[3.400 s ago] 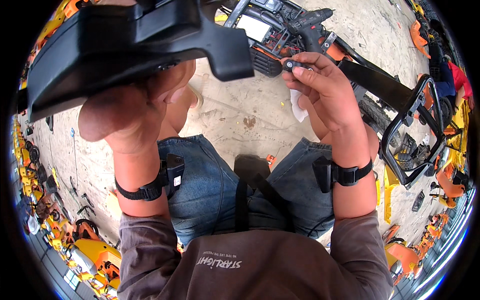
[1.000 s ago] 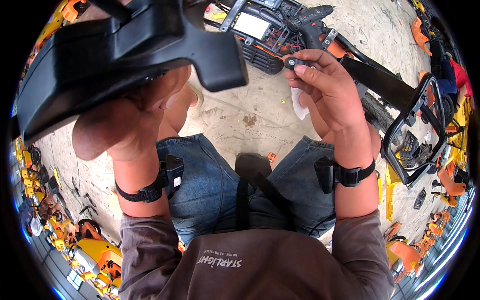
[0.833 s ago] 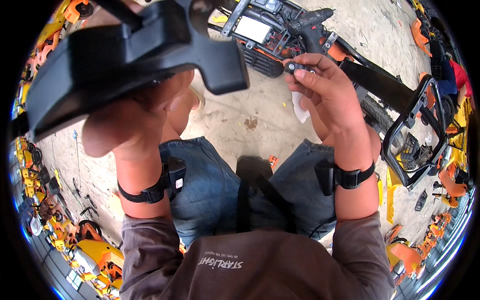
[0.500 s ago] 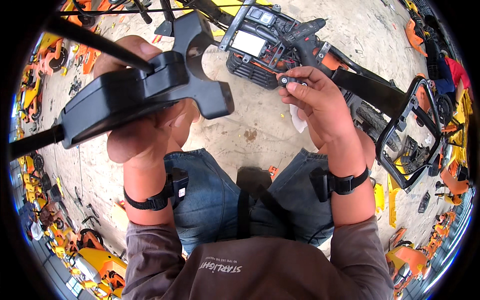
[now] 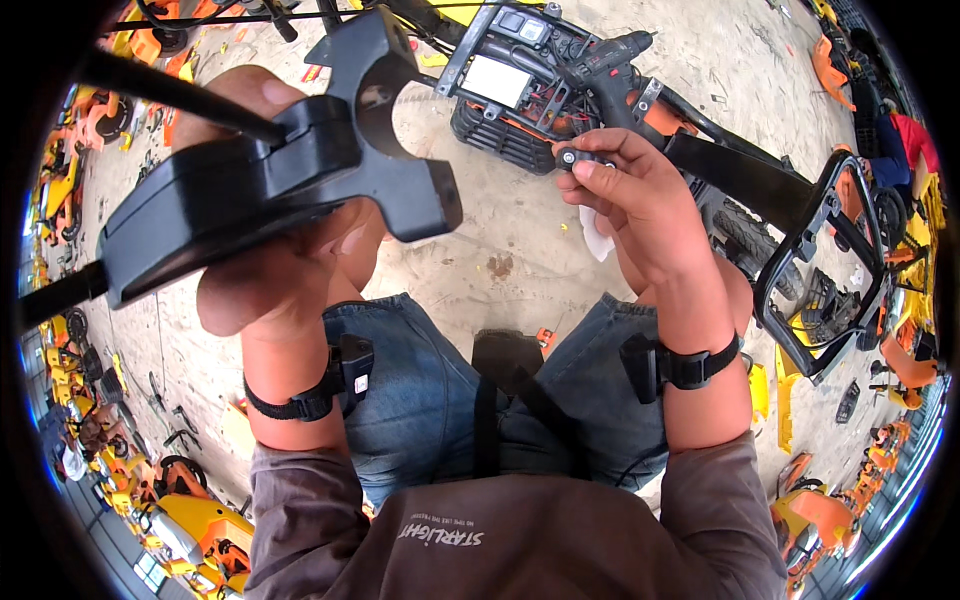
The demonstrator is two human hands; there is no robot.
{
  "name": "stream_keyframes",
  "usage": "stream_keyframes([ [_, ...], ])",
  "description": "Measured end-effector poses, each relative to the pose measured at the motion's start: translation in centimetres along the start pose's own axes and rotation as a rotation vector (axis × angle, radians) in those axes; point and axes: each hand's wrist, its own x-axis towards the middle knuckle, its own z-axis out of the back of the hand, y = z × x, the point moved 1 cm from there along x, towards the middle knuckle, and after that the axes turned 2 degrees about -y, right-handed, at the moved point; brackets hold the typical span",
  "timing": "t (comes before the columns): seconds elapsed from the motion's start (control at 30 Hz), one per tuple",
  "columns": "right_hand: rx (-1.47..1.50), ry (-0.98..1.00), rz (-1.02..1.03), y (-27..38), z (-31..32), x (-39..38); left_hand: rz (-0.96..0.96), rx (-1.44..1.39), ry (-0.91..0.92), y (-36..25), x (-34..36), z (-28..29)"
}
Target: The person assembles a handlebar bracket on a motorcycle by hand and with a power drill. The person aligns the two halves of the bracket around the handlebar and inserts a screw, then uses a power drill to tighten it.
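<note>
A black handlebar control housing (image 5: 230, 215) with a half-round clamp seat at its end fills the upper left, close up. My left hand (image 5: 285, 270) is closed round it from below and behind, and the housing hides part of the palm. Thick black cables (image 5: 185, 95) run out of the housing toward the left rim. In my right hand (image 5: 630, 185) a small black clamp piece (image 5: 580, 160) with a bolt head showing is pinched between thumb and fingers. The clamp piece is apart from the housing, to its right.
Beyond my hands lies an open black frame (image 5: 520, 60) with wiring and a white panel. A black power drill (image 5: 610, 60) rests on it. At right stands a black tubular frame (image 5: 825, 270) near a tyre (image 5: 750, 240). Orange and yellow vehicle parts line both sides.
The housing and my left hand have shifted slightly left, with the housing tilting a little. My right hand stays nearly where it was, still pinching the clamp piece.
</note>
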Motion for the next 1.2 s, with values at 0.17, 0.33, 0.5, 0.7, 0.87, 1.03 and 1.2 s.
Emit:
stream_keyframes([
  [0.17,0.019,0.002,0.010,-0.2,0.2,0.1,0.015,0.046,-0.058,-0.1,0.0,-0.3],
  [0.33,0.031,0.005,0.022,0.0,0.1,0.1,0.009,0.025,-0.062,0.0,-0.1,0.0],
  [0.5,0.029,0.007,0.028,0.0,0.1,-0.1,-0.027,0.007,-0.053,0.3,0.0,0.2],
  [0.7,0.008,0.025,0.040,-0.1,0.4,0.1,-0.035,0.089,-0.216,0.3,-0.4,-0.2],
  [0.87,0.012,0.028,0.026,-0.1,0.4,-0.1,0.067,0.159,-0.487,-0.2,-1.7,0.1],
  [1.03,0.020,0.045,0.044,0.0,0.4,0.0,0.069,0.116,-0.148,-0.3,-1.3,1.0],
  [1.2,0.021,0.028,0.029,0.1,0.4,-0.1,0.057,0.073,-0.033,-0.2,-0.8,0.8],
])
